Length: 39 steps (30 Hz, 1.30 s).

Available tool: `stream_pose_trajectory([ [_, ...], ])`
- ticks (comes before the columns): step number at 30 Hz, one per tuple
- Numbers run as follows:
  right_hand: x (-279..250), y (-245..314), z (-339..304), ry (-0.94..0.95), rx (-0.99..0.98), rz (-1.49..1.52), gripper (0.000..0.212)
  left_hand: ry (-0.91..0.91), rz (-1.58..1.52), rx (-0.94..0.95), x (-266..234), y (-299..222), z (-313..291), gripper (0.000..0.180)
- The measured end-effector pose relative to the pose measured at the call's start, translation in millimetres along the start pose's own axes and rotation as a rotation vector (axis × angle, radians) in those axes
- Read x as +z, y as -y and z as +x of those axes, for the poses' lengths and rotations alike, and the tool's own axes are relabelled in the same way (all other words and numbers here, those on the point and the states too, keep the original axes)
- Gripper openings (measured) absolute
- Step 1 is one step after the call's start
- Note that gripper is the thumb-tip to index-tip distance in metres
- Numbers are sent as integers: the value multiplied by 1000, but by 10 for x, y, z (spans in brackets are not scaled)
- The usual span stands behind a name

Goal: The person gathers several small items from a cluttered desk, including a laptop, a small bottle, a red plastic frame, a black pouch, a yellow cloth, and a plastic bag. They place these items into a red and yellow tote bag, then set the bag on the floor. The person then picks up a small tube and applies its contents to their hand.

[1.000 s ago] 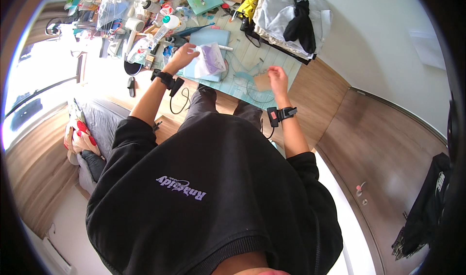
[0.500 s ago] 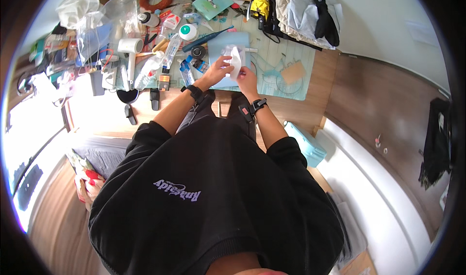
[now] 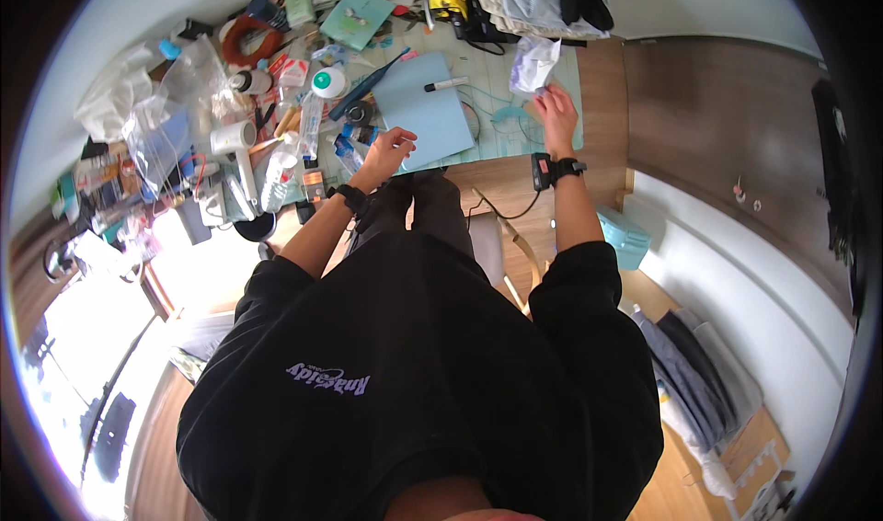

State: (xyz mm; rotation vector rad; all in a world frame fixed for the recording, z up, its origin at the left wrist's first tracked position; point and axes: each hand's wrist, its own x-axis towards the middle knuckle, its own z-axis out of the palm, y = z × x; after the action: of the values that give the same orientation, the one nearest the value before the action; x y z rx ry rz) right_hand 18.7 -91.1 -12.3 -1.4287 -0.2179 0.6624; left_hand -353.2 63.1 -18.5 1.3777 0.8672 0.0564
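Off to the right of the blue folder [image 3: 428,112], my right hand [image 3: 556,114] pinches the lower end of a crinkled white, partly clear plastic packet [image 3: 535,64]. The packet stands up above the fingertips, over the right part of the desk mat. My left hand [image 3: 390,151] is at the folder's near left edge, empty, with loosely bent fingers apart. On the folder lies a white marker pen with a black end [image 3: 446,85]. A dark blue, long slim object [image 3: 370,87] rests along the folder's left side, near a round black item [image 3: 360,113].
Clutter fills the desk's left side: a white hair dryer [image 3: 237,144], a clear plastic bottle [image 3: 279,173], a green-capped white bottle [image 3: 327,83] and plastic bags [image 3: 120,89]. Folded clothes [image 3: 524,1] lie at the back right. A chair [image 3: 492,245] stands beside my legs.
My right hand has carried the packet from over the folder to the right. The left hand has let go of it and moved back left. The view has shifted too.
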Motion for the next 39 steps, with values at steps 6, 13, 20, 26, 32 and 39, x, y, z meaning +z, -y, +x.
stream_pose_trajectory([
  [6,-355,-304,111,-187,82,-443,41,-18,290,28,196,26,123,31],
  [13,-83,-393,82,-80,177,-342,81,-346,511,-271,281,398,270,88],
  [20,27,-317,514,-296,-34,-701,70,-476,481,-390,503,387,339,95],
  [26,-245,-421,367,-231,-196,-803,109,-685,318,-417,581,205,532,97],
  [32,-151,-640,342,-290,-253,-857,109,-777,192,-609,583,206,689,120],
  [39,-276,-494,512,-32,-80,-596,52,-885,61,-640,690,196,744,110],
])
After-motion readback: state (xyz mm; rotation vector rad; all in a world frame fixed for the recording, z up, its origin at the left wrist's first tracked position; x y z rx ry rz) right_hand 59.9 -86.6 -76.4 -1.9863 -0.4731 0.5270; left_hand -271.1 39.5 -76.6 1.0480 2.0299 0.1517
